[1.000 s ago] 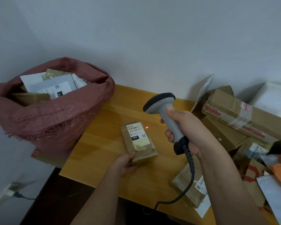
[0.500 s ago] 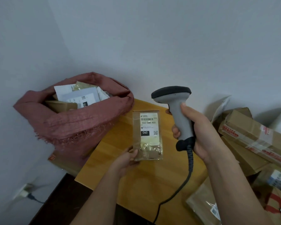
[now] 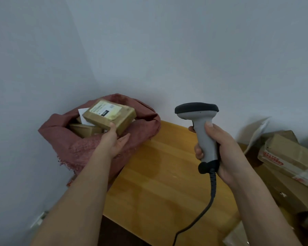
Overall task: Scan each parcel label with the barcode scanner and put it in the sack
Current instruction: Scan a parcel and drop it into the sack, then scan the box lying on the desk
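While the wooden worktop (image 3: 167, 174) fills the lower middle of the frame, the red sack (image 3: 75, 150) slumps at its left edge, mouth up so parcels drop straight in. My left hand (image 3: 114, 141) reaches over that mouth, thumb and straight fingers pressed on the near end of the brown parcel (image 3: 110, 115), label up, resting on those already inside. My right hand (image 3: 219, 148), right of centre, wraps its fingers round the barcode scanner (image 3: 203, 132), kept upright and ready.

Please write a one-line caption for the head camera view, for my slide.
Left hand places a labelled parcel in the red sack; right hand grips the barcode scanner.
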The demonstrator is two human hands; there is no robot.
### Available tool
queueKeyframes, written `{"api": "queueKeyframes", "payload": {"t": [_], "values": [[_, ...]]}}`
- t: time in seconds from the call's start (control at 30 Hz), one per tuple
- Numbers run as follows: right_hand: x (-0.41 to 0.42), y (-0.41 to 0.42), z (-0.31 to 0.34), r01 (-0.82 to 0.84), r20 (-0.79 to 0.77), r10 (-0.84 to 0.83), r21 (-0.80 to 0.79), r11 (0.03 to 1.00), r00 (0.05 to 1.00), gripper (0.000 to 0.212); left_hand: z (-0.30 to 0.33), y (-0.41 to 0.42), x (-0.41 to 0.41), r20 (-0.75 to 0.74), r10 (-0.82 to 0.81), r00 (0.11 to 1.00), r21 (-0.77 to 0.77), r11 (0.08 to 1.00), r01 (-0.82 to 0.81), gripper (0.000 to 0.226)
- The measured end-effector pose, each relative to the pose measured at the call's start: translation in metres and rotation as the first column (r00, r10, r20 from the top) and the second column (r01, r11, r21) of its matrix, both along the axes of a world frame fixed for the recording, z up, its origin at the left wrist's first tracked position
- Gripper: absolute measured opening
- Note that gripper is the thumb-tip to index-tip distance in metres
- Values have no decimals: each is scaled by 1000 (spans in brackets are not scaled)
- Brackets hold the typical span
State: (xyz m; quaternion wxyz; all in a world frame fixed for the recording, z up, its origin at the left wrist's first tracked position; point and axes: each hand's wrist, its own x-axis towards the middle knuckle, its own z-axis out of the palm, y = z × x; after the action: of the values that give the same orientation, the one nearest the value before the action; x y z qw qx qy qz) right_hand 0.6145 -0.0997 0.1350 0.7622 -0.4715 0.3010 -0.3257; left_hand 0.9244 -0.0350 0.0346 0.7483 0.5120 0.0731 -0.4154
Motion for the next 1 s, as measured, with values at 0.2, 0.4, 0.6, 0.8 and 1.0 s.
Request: {"api": "queueKeyframes", "payload": {"t": [0.2, 0.4, 0.6, 0.8, 1.0], "values": [[-16, -7, -17, 79, -49, -77, 36, 996, 996, 49, -19, -17, -26, 98, -200, 975, 97, 977, 190, 53], [-53, -16, -31, 217, -77, -212, 61, 974, 974, 44, -30, -47, -63, 125, -364, 923, 215, 918, 333, 39], [-106, -21, -36, 421, -99, -413, 94, 902, 905, 43, -39, -99, -150, 176, -695, 697, 394, 698, 597, 28], [-178, -29, -36, 640, -118, -629, 142, 755, 768, 21, -43, -140, -271, 180, -903, 389, 467, 427, 775, 36], [-242, -52, -39, 754, -110, -748, 176, 633, 654, 32, -44, -189, -363, 165, -894, 416, 405, 446, 798, 64]]}}
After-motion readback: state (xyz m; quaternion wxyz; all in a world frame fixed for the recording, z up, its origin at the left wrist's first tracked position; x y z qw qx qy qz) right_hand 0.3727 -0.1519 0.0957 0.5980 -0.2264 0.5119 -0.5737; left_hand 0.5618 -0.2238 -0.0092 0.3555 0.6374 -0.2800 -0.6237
